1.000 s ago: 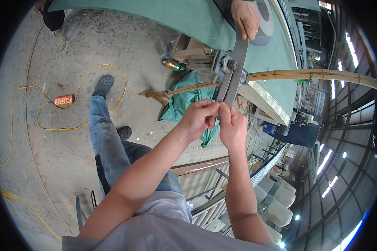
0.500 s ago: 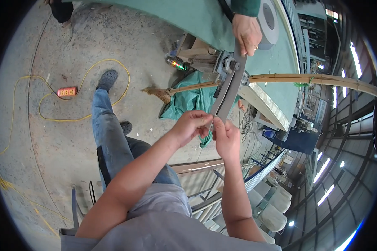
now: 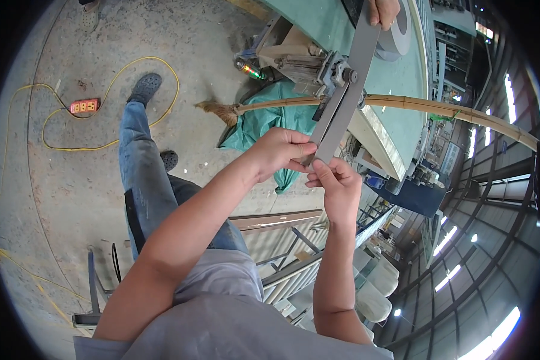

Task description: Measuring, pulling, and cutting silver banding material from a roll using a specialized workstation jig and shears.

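A long flat grey strip (image 3: 361,54) runs down past a metal slitting device (image 3: 335,75) clamped at the table's edge. Below the device's dark knob the strip is split into two bands with a narrow gap. My left hand (image 3: 277,153) pinches the end of the left band between thumb and fingers. Beside it, my right hand (image 3: 341,191) grips the end of the right band, thumb on top. Another person's hand (image 3: 385,11) holds the strip's upper part, next to a grey roll (image 3: 390,42) of the same colour.
A green-topped table (image 3: 396,90) stands ahead. A broom's bamboo handle (image 3: 450,108) passes behind the strip, its bristles (image 3: 219,113) at left, over a crumpled green sheet (image 3: 252,123). An orange power socket (image 3: 84,107) with yellow cord (image 3: 115,75) lies on the floor. Dark metal bars (image 3: 291,249) are near my right forearm.
The strip shows a longer stretch above the slitting device. The other person's hand is higher in view. My hands keep hold of the two band ends, and the whole view has shifted slightly.
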A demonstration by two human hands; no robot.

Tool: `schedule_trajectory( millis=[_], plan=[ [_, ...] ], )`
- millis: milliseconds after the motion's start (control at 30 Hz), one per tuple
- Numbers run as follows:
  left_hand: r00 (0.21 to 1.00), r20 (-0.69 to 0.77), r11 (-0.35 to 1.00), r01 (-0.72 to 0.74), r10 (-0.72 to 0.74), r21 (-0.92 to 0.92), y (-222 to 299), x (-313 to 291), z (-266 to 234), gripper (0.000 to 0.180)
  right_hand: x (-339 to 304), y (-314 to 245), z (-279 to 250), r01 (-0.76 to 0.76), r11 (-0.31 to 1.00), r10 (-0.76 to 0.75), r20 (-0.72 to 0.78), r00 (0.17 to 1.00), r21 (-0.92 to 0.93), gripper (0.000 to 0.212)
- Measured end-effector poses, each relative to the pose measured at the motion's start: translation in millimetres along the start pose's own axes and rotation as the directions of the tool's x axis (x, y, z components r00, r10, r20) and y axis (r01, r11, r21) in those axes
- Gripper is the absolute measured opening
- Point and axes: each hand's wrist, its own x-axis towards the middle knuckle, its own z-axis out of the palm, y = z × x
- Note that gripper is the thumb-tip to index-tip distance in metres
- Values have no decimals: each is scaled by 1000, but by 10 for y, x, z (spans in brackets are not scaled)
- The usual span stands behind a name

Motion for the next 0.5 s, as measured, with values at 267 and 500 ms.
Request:
schedule_trajectory(
  millis=[267,500],
  plan=[
    [997,57,998,43,-45,42,66,25,-61,28,42,6,-77,12,996,-9,34,999,-83,15],
    [997,59,999,41,-41,-2,32,46,-86,28,55,-19,-74,14,995,-10,43,999,-95,15]
  ],
)
